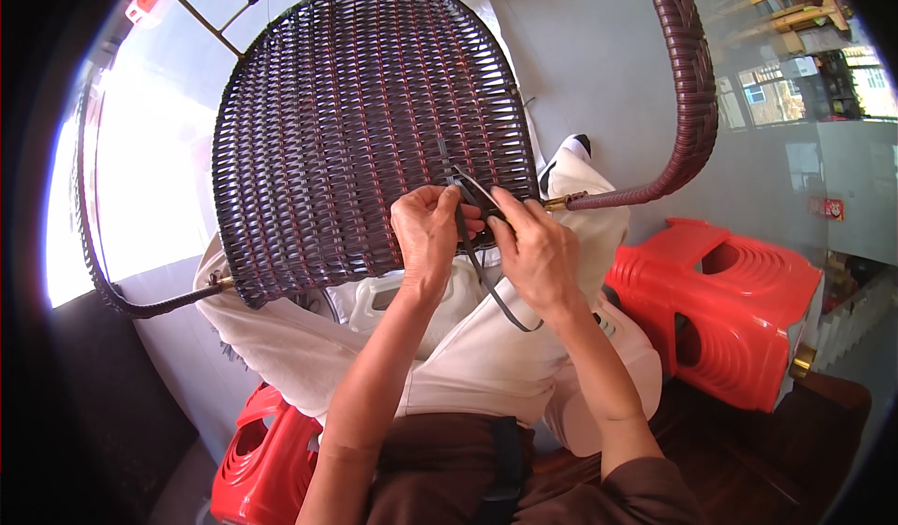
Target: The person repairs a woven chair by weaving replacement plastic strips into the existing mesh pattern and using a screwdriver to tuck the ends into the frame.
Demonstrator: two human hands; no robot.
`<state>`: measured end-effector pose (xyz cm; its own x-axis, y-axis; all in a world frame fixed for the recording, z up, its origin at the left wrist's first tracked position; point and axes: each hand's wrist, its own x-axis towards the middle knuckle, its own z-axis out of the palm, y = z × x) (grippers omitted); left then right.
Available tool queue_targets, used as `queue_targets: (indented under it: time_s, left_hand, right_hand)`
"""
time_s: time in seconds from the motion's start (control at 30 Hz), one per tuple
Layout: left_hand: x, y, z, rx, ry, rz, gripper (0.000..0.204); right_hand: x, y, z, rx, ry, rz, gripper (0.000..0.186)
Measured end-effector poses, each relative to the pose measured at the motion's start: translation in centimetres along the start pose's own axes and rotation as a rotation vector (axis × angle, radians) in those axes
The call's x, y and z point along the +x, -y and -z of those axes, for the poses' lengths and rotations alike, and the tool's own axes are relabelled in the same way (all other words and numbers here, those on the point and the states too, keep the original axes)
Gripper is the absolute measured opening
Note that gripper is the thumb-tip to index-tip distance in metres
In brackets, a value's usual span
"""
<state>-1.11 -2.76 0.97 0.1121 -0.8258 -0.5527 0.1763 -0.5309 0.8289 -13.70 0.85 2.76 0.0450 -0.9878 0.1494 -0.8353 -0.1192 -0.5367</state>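
A dark brown woven wicker chair seat [365, 104] with reddish strands lies tilted in front of me, its near edge over my lap. My left hand [426, 235] is at the seat's near right part, thumb and forefinger pinched on a dark flat weaving strip [495, 293]. The strip's loose length hangs down between my hands and curls at its end. Close beside it, my right hand [538, 249] has its fingers closed on a thin greyish piece of strip that reaches toward the weave. Exactly where the strip passes through the weave is hidden by my fingers.
A wrapped wicker armrest [687, 85] curves along the right, and a thinner armrest loop [89, 216] along the left. One red plastic stool [720, 300] stands to the right, another red stool [267, 459] at lower left. A white plastic stool [374, 300] shows under the seat.
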Motion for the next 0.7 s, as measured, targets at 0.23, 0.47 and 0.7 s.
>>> queue_targets:
  time_s: [0.23,0.47,0.7]
  left_hand:
    - [-1.4,0.8,1.4,-0.11,0.21,0.136,0.014]
    - [-3.3,1.8,2.3,-0.19,0.255,0.193,0.013]
    - [-4.3,3.0,3.9,-0.265,0.322,0.183,0.012]
  right_hand:
    - [4.0,0.0,0.7,0.151,-0.036,0.011,0.007]
    - [9.9,-0.4,-3.6,0.2,0.038,0.149,0.011]
    - [8.9,-0.1,-4.3,0.249,0.075,0.103,0.012]
